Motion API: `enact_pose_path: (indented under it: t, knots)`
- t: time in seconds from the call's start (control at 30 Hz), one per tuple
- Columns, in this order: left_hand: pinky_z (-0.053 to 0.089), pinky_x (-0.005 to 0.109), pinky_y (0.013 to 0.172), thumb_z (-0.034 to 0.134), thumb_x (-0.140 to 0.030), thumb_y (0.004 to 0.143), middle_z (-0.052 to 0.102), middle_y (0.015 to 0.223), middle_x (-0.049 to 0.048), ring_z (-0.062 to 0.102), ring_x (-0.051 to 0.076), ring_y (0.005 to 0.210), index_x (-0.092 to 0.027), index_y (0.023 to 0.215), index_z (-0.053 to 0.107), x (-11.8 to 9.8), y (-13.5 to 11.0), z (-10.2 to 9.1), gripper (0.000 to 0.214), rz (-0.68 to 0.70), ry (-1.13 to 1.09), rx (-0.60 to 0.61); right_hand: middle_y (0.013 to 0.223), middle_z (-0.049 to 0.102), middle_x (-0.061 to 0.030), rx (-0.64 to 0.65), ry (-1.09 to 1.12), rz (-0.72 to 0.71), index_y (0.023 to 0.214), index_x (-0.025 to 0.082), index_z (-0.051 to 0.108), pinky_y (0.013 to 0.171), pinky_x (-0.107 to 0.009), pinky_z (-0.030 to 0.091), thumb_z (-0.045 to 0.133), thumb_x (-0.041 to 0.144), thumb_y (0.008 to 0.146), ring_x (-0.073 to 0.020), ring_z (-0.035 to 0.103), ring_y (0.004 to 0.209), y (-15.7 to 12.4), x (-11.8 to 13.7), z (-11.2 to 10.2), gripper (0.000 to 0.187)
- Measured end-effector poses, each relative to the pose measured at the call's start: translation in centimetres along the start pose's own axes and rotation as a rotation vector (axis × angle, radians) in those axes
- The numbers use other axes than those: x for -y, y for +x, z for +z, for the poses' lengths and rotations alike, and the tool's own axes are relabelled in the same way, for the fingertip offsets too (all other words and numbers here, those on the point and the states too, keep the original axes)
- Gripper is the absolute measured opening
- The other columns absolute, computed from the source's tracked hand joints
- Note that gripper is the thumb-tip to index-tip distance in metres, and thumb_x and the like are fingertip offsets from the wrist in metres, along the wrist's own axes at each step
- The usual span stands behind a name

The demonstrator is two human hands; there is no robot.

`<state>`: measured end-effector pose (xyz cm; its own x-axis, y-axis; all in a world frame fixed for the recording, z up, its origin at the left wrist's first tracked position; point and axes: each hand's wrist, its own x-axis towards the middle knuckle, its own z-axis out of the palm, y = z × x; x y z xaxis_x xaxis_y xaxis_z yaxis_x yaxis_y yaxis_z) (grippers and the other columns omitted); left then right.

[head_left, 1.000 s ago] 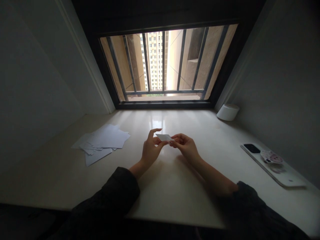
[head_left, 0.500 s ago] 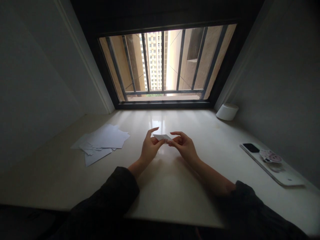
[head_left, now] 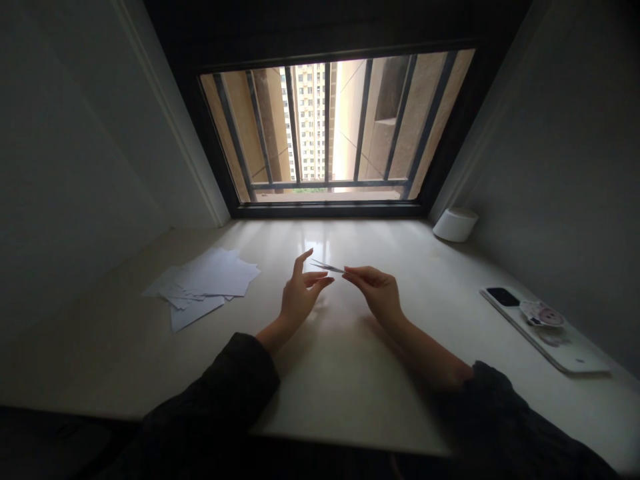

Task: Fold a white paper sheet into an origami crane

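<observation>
Right hand (head_left: 377, 292): grasping a small paper piece (head_left: 327, 267) between thumb and fingertips, above the middle of the surface (head_left: 340, 373). The small paper piece lies nearly flat and shows edge-on, clear of the surface.

Left hand (head_left: 300, 295): released, fingers spread, index finger raised, just beside the free end of the small paper piece. Contact with it cannot be determined.

A loose pile of white sheets (head_left: 205, 283) lies on the surface, well apart to the left. A white phone (head_left: 550, 333) lies face down at the right edge. A white round container (head_left: 456, 224) stands in the far right corner below the barred window (head_left: 330, 127)
</observation>
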<state>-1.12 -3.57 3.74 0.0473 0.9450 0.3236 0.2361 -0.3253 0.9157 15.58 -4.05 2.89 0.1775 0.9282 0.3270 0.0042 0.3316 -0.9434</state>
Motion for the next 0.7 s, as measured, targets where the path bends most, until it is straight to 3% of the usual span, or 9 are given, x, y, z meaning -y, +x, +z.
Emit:
enact_pose_path:
  t: [0.13, 0.33, 0.5, 0.6, 0.7]
  knots:
    - [0.052, 0.034, 0.081, 0.069, -0.032, 0.074, 0.073, 0.084, 0.0010, 0.069, 0.020, 0.082, -0.030, 0.134, 0.039, -0.7, -0.2, -0.1, 0.067, 0.100, 0.081, 0.031, 0.086, 0.070, -0.0028, -0.010, -0.167, -0.224, 0.081, 0.029, 0.074, 0.077, -0.037, 0.052, 0.071, 0.034, 0.070, -0.0212, 0.064, 0.081, -0.3, 0.9, -0.1, 0.012]
    - [0.051, 0.033, 0.087, 0.061, -0.030, 0.081, 0.071, 0.097, 0.0022, 0.067, 0.019, 0.092, -0.025, 0.103, 0.067, -1.4, 0.1, -0.3, 0.023, 0.239, 0.066, 0.063, 0.085, 0.068, -0.0027, 0.032, -0.202, -0.319, 0.082, 0.030, 0.074, 0.073, -0.035, 0.052, 0.070, 0.030, 0.073, -0.0192, 0.063, 0.078, -0.5, 1.5, 0.1, 0.010]
    - [0.051, 0.035, 0.089, 0.060, -0.028, 0.081, 0.071, 0.100, 0.0018, 0.066, 0.019, 0.093, -0.024, 0.094, 0.070, -1.4, 0.1, -0.5, 0.017, 0.272, 0.039, 0.058, 0.078, 0.069, -0.0032, 0.094, -0.031, -0.119, 0.082, 0.026, 0.074, 0.068, -0.035, 0.054, 0.073, 0.034, 0.068, -0.0196, 0.065, 0.073, -0.3, 0.8, 0.3, 0.017]
    - [0.052, 0.036, 0.088, 0.060, -0.029, 0.081, 0.072, 0.098, 0.0016, 0.067, 0.019, 0.092, -0.024, 0.092, 0.071, -1.4, 0.0, -0.5, 0.016, 0.259, 0.042, 0.037, 0.076, 0.072, -0.0032, 0.165, 0.096, 0.029, 0.083, 0.023, 0.074, 0.074, -0.040, 0.055, 0.077, 0.035, 0.062, -0.0219, 0.068, 0.072, -0.3, 0.5, 0.5, 0.024]
    - [0.052, 0.036, 0.087, 0.061, -0.029, 0.080, 0.072, 0.097, 0.0014, 0.067, 0.020, 0.091, -0.024, 0.090, 0.072, -1.3, -0.1, -0.5, 0.016, 0.250, 0.032, 0.035, 0.079, 0.074, -0.0032, 0.170, 0.154, 0.065, 0.080, 0.024, 0.074, 0.082, -0.043, 0.054, 0.078, 0.035, 0.059, -0.0238, 0.069, 0.078, -0.3, 0.5, 0.6, 0.025]
